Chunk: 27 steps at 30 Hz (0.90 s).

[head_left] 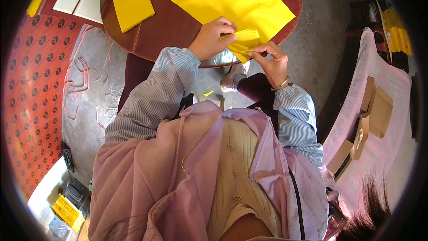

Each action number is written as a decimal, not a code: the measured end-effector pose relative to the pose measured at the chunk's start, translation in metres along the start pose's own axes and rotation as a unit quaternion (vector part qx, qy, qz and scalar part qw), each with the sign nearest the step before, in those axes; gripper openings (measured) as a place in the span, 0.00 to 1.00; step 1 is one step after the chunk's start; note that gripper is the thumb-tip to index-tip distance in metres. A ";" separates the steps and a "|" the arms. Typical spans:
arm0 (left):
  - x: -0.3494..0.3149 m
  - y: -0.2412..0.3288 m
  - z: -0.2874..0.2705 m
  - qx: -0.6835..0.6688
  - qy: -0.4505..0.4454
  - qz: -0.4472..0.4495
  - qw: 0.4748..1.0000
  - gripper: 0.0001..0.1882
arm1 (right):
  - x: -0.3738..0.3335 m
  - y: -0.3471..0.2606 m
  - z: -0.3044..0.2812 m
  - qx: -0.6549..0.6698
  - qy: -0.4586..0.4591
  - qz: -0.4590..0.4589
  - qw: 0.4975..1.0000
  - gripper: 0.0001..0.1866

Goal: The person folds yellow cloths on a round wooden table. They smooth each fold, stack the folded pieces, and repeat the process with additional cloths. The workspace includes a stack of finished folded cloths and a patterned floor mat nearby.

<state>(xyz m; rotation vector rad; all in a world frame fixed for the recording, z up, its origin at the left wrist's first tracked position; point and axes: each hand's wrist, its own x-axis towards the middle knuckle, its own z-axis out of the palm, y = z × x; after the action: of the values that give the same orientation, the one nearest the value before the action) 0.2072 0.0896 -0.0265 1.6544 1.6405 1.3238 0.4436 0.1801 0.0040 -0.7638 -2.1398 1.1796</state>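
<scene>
The left hand point(214, 36) and right hand point(273, 64) both pinch the yellow piece point(248, 38) over the table's point(174, 29) near edge, seemingly to steady its fold between them

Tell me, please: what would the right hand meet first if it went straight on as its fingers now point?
The small folded yellow sheet, already at the fingertips of the right hand. Beyond it, probably the left hand, though depth is unclear here.

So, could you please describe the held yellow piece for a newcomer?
Find the round brown table. At its near edge, the left hand and right hand pinch the yellow piece. Unlike the yellow sheet and strip there, it's smaller and held.
</scene>
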 end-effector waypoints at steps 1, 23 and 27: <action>0.000 0.000 -0.001 0.001 -0.007 -0.002 1.000 0.11 | 0.000 0.000 0.000 0.000 -0.001 0.000 1.000 0.07; 0.000 0.005 0.005 -0.024 0.020 -0.042 0.999 0.13 | 0.001 0.002 0.000 -0.028 0.009 -0.067 0.997 0.08; 0.000 0.004 0.004 -0.029 0.017 -0.043 0.998 0.13 | 0.001 0.001 0.001 -0.015 0.008 -0.038 0.999 0.08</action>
<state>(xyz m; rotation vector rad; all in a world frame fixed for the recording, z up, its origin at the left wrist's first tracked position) 0.2130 0.0900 -0.0248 1.5174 1.6575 1.3510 0.4424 0.1809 0.0027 -0.6960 -2.1588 1.1005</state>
